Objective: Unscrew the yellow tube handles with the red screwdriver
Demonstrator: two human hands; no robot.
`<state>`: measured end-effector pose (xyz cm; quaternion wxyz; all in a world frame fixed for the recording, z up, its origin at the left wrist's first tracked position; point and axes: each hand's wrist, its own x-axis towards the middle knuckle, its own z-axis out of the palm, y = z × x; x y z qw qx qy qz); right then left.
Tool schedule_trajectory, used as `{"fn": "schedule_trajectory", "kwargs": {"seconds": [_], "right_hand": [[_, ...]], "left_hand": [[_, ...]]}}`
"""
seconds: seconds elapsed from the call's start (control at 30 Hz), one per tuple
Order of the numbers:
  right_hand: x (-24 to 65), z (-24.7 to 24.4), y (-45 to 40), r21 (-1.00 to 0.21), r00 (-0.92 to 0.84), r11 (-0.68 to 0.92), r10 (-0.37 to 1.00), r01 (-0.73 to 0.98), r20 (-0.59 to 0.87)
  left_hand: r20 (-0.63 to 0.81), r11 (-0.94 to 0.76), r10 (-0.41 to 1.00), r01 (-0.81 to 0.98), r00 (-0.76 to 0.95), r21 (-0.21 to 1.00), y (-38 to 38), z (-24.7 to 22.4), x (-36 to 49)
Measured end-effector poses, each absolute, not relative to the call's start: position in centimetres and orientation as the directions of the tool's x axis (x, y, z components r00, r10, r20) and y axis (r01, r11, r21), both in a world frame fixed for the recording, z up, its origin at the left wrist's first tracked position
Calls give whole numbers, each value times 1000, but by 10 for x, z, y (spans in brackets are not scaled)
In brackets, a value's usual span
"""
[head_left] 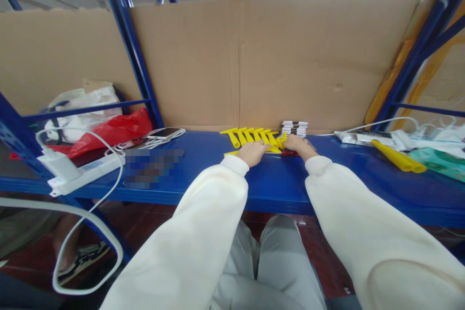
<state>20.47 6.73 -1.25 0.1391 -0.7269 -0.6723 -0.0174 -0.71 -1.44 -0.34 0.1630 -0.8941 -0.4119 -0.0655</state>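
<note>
Several yellow T-shaped tools lie side by side in a row on the blue shelf, hollow handle ends toward me. My left hand is closed at the front of the row, fingers around a yellow piece that shows partly beyond the fingertips. Facing it, my right hand is closed with its fingertips on a yellow T-shaped tool at the row's right end. Beneath my right hand is a small red item, mostly covered. Just behind stands a stack of small white-and-black packets.
A cardboard sheet walls off the back. Left are a power strip with a cable, a phone and a red bag. Right lie yellow tubes and a green packet. Blue posts frame the shelf.
</note>
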Motion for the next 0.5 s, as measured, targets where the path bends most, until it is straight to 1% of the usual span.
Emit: {"fn": "schedule_trajectory", "kwargs": {"seconds": [0.07, 0.13, 0.33, 0.5], "right_hand": [[202, -9, 60, -152, 164, -141, 974, 978, 154], [199, -7, 54, -133, 198, -181, 972, 974, 127], [197, -6, 46, -108, 223, -206, 960, 973, 172], [199, -8, 49, -74, 177, -167, 969, 983, 173]], "left_hand": [[253, -613, 712, 755, 655, -232, -15, -3, -7], [253, -616, 710, 753, 657, -229, -15, -3, -7], [252, -613, 714, 757, 653, -224, -14, -4, -8], [247, -617, 715, 757, 654, -216, -15, -4, -7]]}}
